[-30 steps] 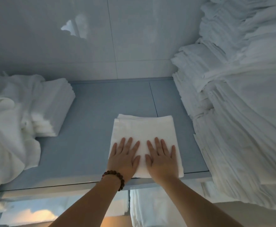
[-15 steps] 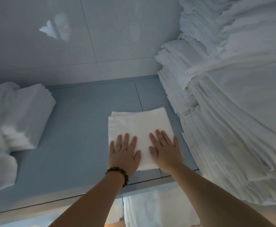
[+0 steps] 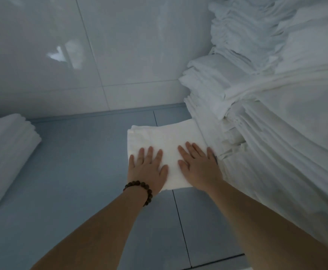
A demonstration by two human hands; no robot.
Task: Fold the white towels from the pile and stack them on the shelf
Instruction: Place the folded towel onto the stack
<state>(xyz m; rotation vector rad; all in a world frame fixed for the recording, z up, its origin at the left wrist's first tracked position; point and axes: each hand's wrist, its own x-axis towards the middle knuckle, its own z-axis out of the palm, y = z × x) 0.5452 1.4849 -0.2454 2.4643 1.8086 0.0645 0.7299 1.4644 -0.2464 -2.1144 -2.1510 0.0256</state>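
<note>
A folded white towel (image 3: 165,139) lies flat on the grey-blue shelf (image 3: 77,172), its right edge against the tall stack of folded white towels (image 3: 276,133) on the right. My left hand (image 3: 147,168), with a brown bead bracelet at the wrist, presses flat on the towel's near left part. My right hand (image 3: 200,166) presses flat on its near right part, little finger touching the big stack. All fingers are straight.
A lower stack of folded towels (image 3: 7,152) sits at the left of the shelf. A glossy tiled wall (image 3: 120,55) closes the back. A seam runs across the shelf surface under my arms.
Both hands have pushed the folded towel away from the shelf's front edge, back and to the right, until it lies against the big stack. The view has moved closer in.
</note>
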